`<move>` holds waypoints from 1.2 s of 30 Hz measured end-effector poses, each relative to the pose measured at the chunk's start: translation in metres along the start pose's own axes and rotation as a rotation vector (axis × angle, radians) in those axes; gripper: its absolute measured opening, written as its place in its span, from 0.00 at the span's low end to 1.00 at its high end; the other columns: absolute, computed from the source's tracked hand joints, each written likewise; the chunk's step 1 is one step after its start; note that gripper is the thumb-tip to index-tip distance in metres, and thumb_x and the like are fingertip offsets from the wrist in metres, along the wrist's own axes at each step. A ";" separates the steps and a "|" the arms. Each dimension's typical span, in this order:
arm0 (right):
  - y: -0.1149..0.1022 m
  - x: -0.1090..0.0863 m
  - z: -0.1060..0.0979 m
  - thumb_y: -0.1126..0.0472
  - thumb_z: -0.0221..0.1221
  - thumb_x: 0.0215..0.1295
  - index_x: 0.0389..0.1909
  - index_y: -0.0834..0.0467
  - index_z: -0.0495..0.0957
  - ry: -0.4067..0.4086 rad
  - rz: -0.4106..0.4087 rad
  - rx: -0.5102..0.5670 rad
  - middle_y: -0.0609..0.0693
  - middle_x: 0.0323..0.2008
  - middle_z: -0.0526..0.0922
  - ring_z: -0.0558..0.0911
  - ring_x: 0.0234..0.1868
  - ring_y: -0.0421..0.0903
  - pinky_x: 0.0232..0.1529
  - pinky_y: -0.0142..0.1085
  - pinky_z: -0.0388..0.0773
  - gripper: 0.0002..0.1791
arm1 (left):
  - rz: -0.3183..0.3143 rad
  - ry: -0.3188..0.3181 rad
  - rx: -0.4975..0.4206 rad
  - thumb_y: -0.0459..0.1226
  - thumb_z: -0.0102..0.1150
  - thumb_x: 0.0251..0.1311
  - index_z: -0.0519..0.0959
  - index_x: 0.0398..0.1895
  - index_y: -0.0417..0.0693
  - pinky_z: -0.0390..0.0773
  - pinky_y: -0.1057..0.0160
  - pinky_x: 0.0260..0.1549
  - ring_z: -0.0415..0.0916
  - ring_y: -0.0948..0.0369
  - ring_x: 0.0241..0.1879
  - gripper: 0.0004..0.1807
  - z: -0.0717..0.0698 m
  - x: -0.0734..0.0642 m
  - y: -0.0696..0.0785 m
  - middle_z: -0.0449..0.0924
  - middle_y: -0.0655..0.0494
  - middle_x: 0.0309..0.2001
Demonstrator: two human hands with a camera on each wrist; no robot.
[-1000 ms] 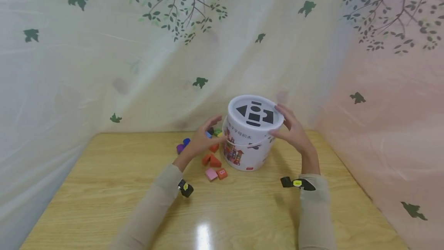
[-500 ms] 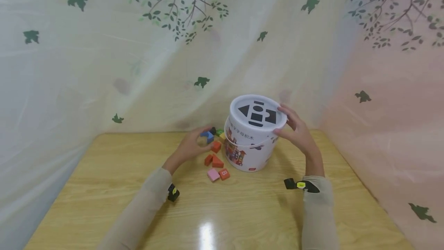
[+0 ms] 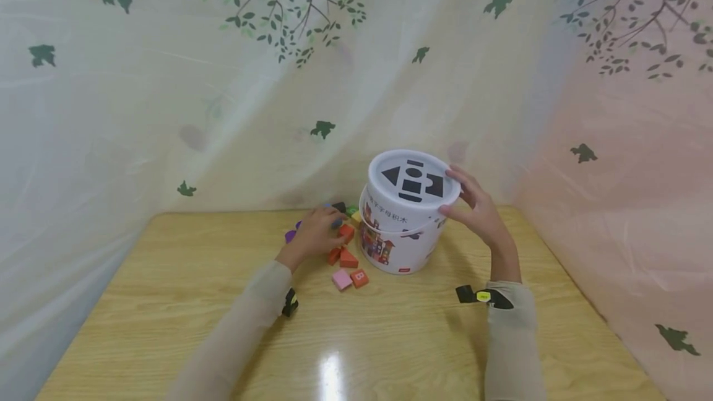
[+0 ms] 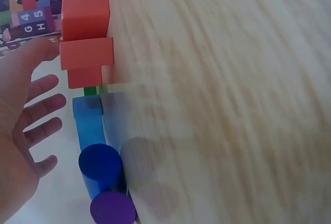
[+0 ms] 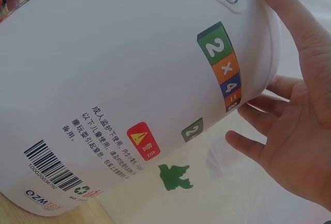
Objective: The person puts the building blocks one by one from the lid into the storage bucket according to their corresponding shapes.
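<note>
My right hand (image 3: 473, 209) holds the white bucket (image 3: 414, 258) at its upper right edge, thumb in front and fingers behind. Its lid (image 3: 383, 195) has black cut-out shapes. In the right wrist view the thumb and fingers lie on either side of the rim. My left hand (image 3: 314, 234) is over the toy blocks left of the bucket, partly hiding them. From the left wrist view, its fingers are spread and apart beside a row of blocks: a red block (image 4: 85, 12), a light blue block (image 4: 88, 107), a blue cylinder (image 4: 101, 164) and a purple cylinder (image 4: 114, 208).
Nearer the front lie a red triangle block (image 3: 349, 258), a pink block (image 3: 342, 279) and a red block marked B (image 3: 359, 278). A printed curtain (image 3: 250, 141) hangs behind the wooden table (image 3: 390, 339). A thin handle (image 3: 390, 232) crosses the bucket's front.
My left hand left the bucket's side, drew back to the left, then came down over the blocks, covering the blue one. My right hand stayed on the bucket.
</note>
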State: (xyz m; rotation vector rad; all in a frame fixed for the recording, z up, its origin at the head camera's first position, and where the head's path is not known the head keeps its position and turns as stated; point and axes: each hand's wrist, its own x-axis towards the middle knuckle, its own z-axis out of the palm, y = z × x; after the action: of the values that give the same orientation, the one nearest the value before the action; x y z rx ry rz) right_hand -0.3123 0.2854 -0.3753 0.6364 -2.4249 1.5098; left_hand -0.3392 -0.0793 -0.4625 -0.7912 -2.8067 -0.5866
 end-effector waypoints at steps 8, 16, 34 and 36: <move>-0.001 -0.003 0.000 0.65 0.70 0.61 0.77 0.53 0.63 0.005 0.007 -0.003 0.51 0.81 0.55 0.59 0.78 0.63 0.74 0.67 0.54 0.43 | 0.015 0.016 0.114 0.51 0.69 0.60 0.83 0.55 0.49 0.66 0.42 0.70 0.74 0.48 0.61 0.23 0.011 0.004 0.000 0.82 0.48 0.56; -0.003 -0.002 0.001 0.64 0.69 0.61 0.77 0.53 0.62 -0.002 0.012 0.001 0.51 0.81 0.53 0.57 0.79 0.61 0.74 0.67 0.54 0.44 | -0.047 0.002 0.136 0.52 0.70 0.58 0.84 0.55 0.50 0.61 0.41 0.73 0.71 0.48 0.64 0.25 0.012 0.006 0.002 0.80 0.48 0.57; -0.002 -0.002 0.000 0.61 0.70 0.60 0.77 0.49 0.63 0.002 0.045 -0.022 0.47 0.81 0.53 0.55 0.81 0.57 0.75 0.66 0.54 0.44 | -0.109 0.025 0.086 0.52 0.72 0.56 0.84 0.46 0.45 0.60 0.43 0.74 0.70 0.48 0.61 0.23 0.016 0.004 0.003 0.78 0.48 0.52; -0.003 -0.002 0.000 0.61 0.70 0.60 0.77 0.49 0.63 0.004 0.049 -0.021 0.47 0.81 0.53 0.55 0.81 0.57 0.75 0.65 0.54 0.44 | -0.103 0.035 0.081 0.52 0.72 0.56 0.84 0.46 0.45 0.61 0.43 0.73 0.71 0.48 0.60 0.23 0.016 0.004 0.002 0.79 0.49 0.52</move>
State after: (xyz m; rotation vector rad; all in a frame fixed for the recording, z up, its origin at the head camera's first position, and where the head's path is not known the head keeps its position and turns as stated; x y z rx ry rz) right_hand -0.3090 0.2850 -0.3742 0.5738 -2.4675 1.4999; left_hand -0.3422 -0.0690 -0.4757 -0.6189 -2.8325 -0.4938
